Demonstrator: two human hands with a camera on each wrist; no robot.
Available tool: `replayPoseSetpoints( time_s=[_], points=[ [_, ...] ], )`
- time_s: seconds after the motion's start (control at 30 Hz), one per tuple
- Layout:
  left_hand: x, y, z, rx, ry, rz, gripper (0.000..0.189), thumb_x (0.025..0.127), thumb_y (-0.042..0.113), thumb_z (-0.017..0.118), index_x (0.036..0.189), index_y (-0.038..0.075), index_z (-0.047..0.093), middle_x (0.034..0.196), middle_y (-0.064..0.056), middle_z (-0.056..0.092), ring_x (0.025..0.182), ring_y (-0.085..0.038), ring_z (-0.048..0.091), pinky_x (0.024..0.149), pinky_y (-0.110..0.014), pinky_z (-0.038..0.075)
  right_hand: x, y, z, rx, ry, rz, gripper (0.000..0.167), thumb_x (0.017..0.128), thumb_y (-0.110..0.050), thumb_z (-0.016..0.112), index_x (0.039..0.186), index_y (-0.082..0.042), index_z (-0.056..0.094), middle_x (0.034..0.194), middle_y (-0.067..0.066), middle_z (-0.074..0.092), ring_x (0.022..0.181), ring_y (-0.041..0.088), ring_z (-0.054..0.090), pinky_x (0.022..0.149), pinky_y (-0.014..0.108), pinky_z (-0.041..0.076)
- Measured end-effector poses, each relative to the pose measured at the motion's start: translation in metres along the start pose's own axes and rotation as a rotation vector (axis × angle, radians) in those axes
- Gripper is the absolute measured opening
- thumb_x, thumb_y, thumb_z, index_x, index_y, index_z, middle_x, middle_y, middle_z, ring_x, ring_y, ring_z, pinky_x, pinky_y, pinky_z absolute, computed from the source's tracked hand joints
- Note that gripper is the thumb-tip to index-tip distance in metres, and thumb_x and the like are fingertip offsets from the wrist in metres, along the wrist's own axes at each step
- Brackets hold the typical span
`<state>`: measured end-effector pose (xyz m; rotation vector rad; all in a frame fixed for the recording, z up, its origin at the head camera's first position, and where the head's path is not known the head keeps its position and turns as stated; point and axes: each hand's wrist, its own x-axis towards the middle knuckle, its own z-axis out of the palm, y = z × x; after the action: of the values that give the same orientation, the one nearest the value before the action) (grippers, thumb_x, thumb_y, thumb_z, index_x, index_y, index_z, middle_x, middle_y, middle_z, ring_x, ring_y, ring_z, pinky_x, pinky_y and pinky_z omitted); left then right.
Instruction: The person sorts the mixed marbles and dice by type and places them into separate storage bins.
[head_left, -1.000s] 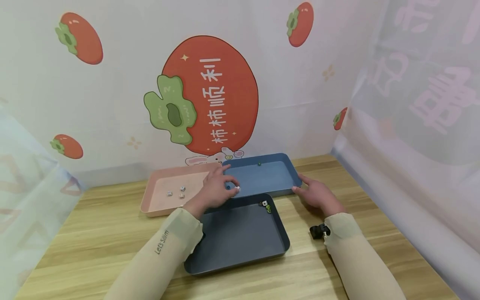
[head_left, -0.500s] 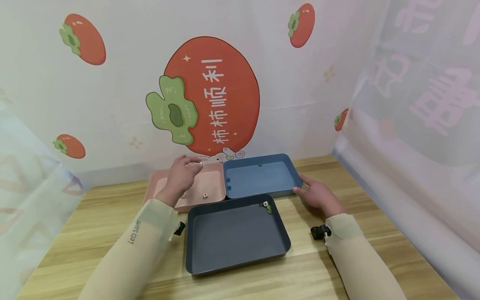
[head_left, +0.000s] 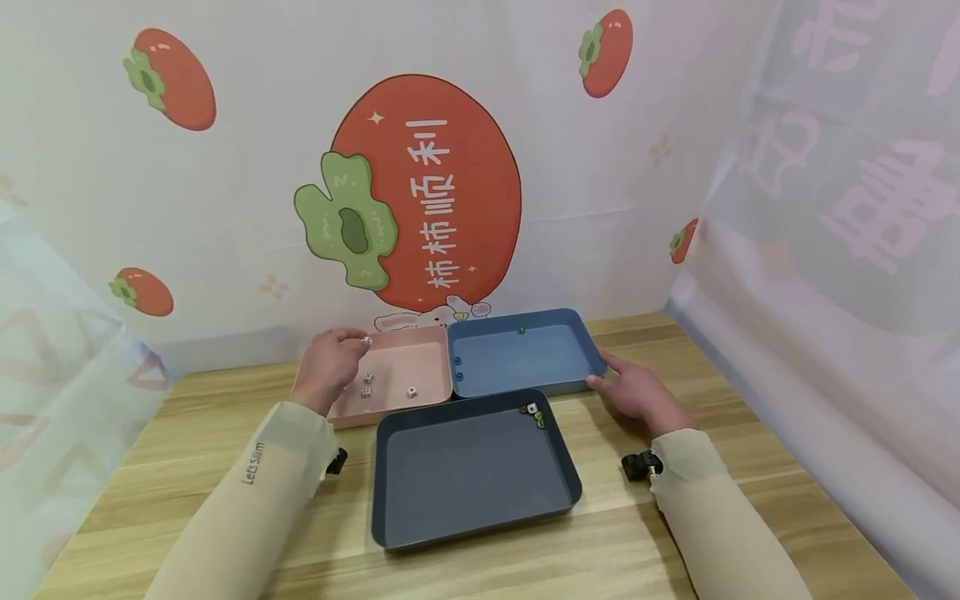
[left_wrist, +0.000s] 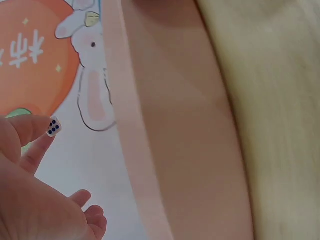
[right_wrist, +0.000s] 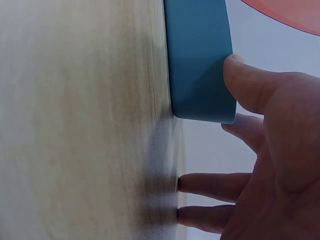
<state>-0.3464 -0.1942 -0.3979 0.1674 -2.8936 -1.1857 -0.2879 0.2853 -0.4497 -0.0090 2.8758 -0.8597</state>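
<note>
Lying nearest the person, the dark gray tray (head_left: 472, 475) has a white die (head_left: 532, 408) and a green piece (head_left: 539, 421) in its far right corner; better to let the forearms pass beside it than brush its wall. Just beyond, the left hand (head_left: 330, 367) is over the left part of the pink tray (head_left: 408, 358), its thumb and index finger together on a small dotted die (left_wrist: 54, 127), which the left wrist view shows above the rim. The step seems to be adding this die to the three loose dice (head_left: 367, 392) on the pink floor. To do it well, lower the fingertips inside the wall before parting them, since a dropped cube would probably bounce or roll. At the right, the right hand (head_left: 633, 392) has its fingers apart, thumb and forefinger touching the blue tray (head_left: 525, 358) at its near right corner; light pressure should suffice, as a push could shift the adjoining trays. Farther in, two blue beads (head_left: 459, 369) lie by that tray's left wall, and a green bead (head_left: 521, 331) near its far one.
</note>
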Motion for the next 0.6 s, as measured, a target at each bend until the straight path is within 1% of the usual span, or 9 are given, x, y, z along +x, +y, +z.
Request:
replayPoseSetpoints(
  time_s=[0.1, 0.2, 0.3, 0.4, 0.5, 0.6],
  points=[
    [0.002, -0.004, -0.002, -0.007, 0.019, 0.012, 0.039, 0.103, 0.033, 0.050, 0.135, 0.015, 0.062, 0.137, -0.011, 0.054, 0.113, -0.031, 0.052, 0.083, -0.044, 0.047, 0.000, -0.001, 0.000, 0.009, -0.002, -0.008, 0.075, 0.102, -0.050, 0.050, 0.160, -0.014, 0.019, 0.153, 0.027, 0.035, 0.137, 0.051, 0.031, 0.106, 0.065, 0.027],
    [0.006, -0.009, -0.001, 0.005, 0.058, 0.017, 0.037, 0.102, 0.029, 0.051, 0.132, 0.012, 0.064, 0.135, -0.014, 0.056, 0.113, -0.033, 0.052, 0.088, -0.047, 0.045, 0.000, 0.000, 0.000, 0.013, -0.006, -0.006, 0.076, 0.101, -0.051, 0.050, 0.160, -0.013, 0.019, 0.152, 0.027, 0.035, 0.137, 0.051, 0.031, 0.106, 0.065, 0.027],
    [0.008, -0.014, -0.001, 0.030, 0.085, 0.017, 0.036, 0.102, 0.028, 0.051, 0.131, 0.012, 0.065, 0.136, -0.016, 0.055, 0.122, -0.037, 0.044, 0.096, -0.051, 0.039, -0.001, 0.000, 0.000, 0.013, -0.010, -0.006, 0.079, 0.100, -0.054, 0.050, 0.161, -0.014, 0.019, 0.152, 0.027, 0.036, 0.136, 0.051, 0.031, 0.106, 0.065, 0.027],
    [0.009, -0.017, -0.002, 0.024, 0.079, 0.009, 0.037, 0.102, 0.028, 0.051, 0.132, 0.011, 0.065, 0.139, -0.018, 0.052, 0.131, -0.042, 0.034, 0.102, -0.056, 0.031, -0.002, 0.000, -0.001, 0.013, -0.008, -0.001, 0.079, 0.100, -0.054, 0.050, 0.161, -0.014, 0.019, 0.152, 0.026, 0.036, 0.136, 0.051, 0.032, 0.106, 0.065, 0.028],
    [0.008, -0.020, -0.003, 0.033, 0.082, 0.004, 0.042, 0.103, 0.029, 0.050, 0.139, 0.010, 0.059, 0.150, -0.025, 0.036, 0.139, -0.047, 0.022, 0.108, -0.060, 0.023, -0.002, 0.000, -0.001, 0.010, -0.007, -0.002, 0.078, 0.101, -0.053, 0.050, 0.161, -0.014, 0.019, 0.152, 0.027, 0.036, 0.136, 0.051, 0.032, 0.106, 0.065, 0.028],
    [0.007, -0.023, -0.003, 0.042, 0.094, -0.013, 0.049, 0.103, 0.033, 0.049, 0.146, 0.010, 0.050, 0.157, -0.030, 0.017, 0.144, -0.049, 0.010, 0.110, -0.064, 0.017, -0.001, 0.000, -0.001, 0.009, -0.011, -0.004, 0.077, 0.101, -0.051, 0.050, 0.160, -0.013, 0.019, 0.151, 0.027, 0.036, 0.136, 0.052, 0.032, 0.106, 0.066, 0.028]
  ],
)
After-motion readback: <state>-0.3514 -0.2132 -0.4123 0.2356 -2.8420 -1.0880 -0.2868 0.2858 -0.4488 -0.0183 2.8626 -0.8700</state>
